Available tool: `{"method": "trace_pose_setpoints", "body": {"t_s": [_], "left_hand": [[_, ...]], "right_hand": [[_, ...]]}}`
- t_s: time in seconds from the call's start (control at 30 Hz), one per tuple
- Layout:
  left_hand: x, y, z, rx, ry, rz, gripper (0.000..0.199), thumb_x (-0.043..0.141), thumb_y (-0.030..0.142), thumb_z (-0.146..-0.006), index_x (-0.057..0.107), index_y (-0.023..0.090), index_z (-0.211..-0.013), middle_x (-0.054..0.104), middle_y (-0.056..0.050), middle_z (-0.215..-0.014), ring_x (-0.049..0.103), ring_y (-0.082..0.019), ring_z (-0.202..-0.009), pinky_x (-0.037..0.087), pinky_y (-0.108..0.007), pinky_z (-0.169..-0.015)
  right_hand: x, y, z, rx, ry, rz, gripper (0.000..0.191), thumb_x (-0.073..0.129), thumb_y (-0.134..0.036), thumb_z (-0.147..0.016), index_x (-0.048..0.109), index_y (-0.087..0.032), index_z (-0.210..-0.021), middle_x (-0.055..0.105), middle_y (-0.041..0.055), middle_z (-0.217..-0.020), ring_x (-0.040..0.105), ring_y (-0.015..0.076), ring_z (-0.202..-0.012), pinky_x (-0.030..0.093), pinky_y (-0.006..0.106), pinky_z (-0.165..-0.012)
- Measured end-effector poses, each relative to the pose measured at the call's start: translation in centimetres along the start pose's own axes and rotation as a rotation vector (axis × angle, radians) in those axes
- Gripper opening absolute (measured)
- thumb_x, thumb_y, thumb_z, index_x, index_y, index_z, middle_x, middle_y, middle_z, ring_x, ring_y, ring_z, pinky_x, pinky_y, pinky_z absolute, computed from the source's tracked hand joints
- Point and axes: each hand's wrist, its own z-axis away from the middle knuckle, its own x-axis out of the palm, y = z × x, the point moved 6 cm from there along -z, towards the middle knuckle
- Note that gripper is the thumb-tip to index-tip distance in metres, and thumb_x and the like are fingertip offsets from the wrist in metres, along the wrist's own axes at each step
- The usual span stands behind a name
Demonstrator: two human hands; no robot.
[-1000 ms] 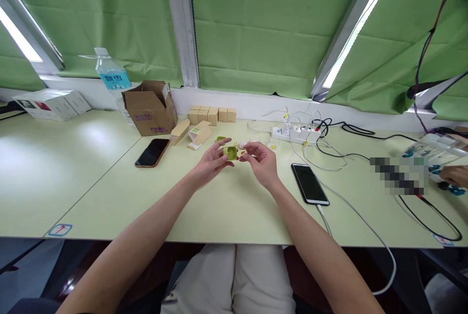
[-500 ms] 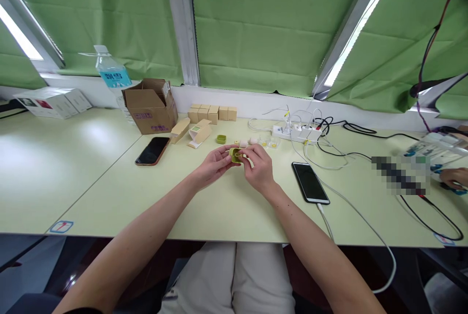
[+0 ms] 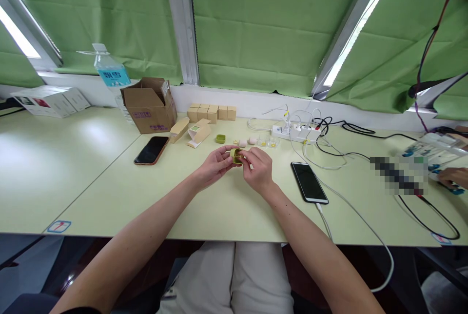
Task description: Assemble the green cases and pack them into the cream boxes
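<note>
Above the desk, my left hand [image 3: 213, 167] is closed round a small olive-green box [image 3: 234, 155], its open side turned to the right. My right hand [image 3: 259, 166] is pinched at that opening, its fingertips partly inside; whether they hold anything separate is hidden. Just beyond my hands lies a matching green square piece [image 3: 220, 139]. Small pale pink pieces [image 3: 243, 143] and clear little containers with yellow spots [image 3: 272, 143] sit to its right. An opened small carton [image 3: 199, 132] lies to the left of these.
A brown cardboard box [image 3: 150, 111], a row of small tan boxes [image 3: 208, 113] and a water bottle [image 3: 111, 70] stand at the back. Two phones [image 3: 151, 150] flank my arms. A power strip [image 3: 297, 133] trails cables rightward; another person's hand [image 3: 455, 177] is at far right.
My right fingertips have shifted slightly at the green box's opening, and the box has turned a little. Both hands stay in place. At far right, the other person's hand has moved a little.
</note>
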Motion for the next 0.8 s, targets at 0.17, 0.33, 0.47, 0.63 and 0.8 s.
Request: {"method": "trace_pose_setpoints", "body": {"t_s": [0.17,0.33,0.47,0.63,0.8], "left_hand": [[-0.06,0.2,0.03,-0.001,-0.004,0.008,0.046,0.093,0.032,-0.091,0.076,0.018,-0.132,0.082,-0.01,-0.112,0.079,-0.022,-0.108,0.055,-0.042,-0.114],[-0.16,0.14,0.07,-0.008,-0.004,0.016,0.046,0.093,0.03,-0.091,0.076,0.017,-0.132,0.082,-0.01,-0.111,0.079,-0.021,-0.107,0.056,-0.04,-0.112],[-0.28,0.01,0.06,-0.01,0.0,0.014,0.047,0.093,0.03,-0.09,0.076,0.018,-0.132,0.081,-0.009,-0.111,0.078,-0.019,-0.107,0.057,-0.038,-0.11],[-0.19,0.06,0.1,-0.003,-0.013,0.0,0.045,0.092,0.029,-0.091,0.076,0.018,-0.133,0.081,-0.01,-0.113,0.078,-0.02,-0.108,0.057,-0.038,-0.11],[-0.11,0.13,0.12,-0.003,-0.011,-0.012,0.044,0.092,0.029,-0.091,0.077,0.019,-0.132,0.081,-0.01,-0.114,0.078,-0.021,-0.108,0.055,-0.041,-0.112]], "right_hand": [[-0.11,-0.39,-0.12,-0.062,-0.004,-0.019,0.026,0.053,-0.025,-0.111,0.078,-0.025,-0.103,0.072,0.006,-0.079,0.062,0.021,-0.07,0.045,0.036,-0.067],[-0.13,-0.58,-0.29,-0.121,-0.008,-0.017,0.025,0.053,-0.021,-0.11,0.077,-0.023,-0.104,0.073,0.0065,-0.08,0.062,0.0224,-0.074,0.043,0.038,-0.07],[-0.02,-0.48,-0.38,-0.116,-0.043,-0.005,0.026,0.052,-0.02,-0.109,0.077,-0.023,-0.103,0.073,0.0063,-0.08,0.06,0.0218,-0.074,0.043,0.038,-0.07],[-0.22,-0.55,-0.44,-0.109,-0.052,0.064,0.023,0.055,-0.018,-0.107,0.077,-0.023,-0.103,0.071,0.0061,-0.079,0.06,0.0224,-0.075,0.041,0.038,-0.07],[-0.46,-0.95,-0.44,-0.158,-0.03,0.172,0.021,0.057,-0.019,-0.106,0.077,-0.024,-0.103,0.07,0.0056,-0.076,0.058,0.0232,-0.074,0.037,0.039,-0.069]]}}
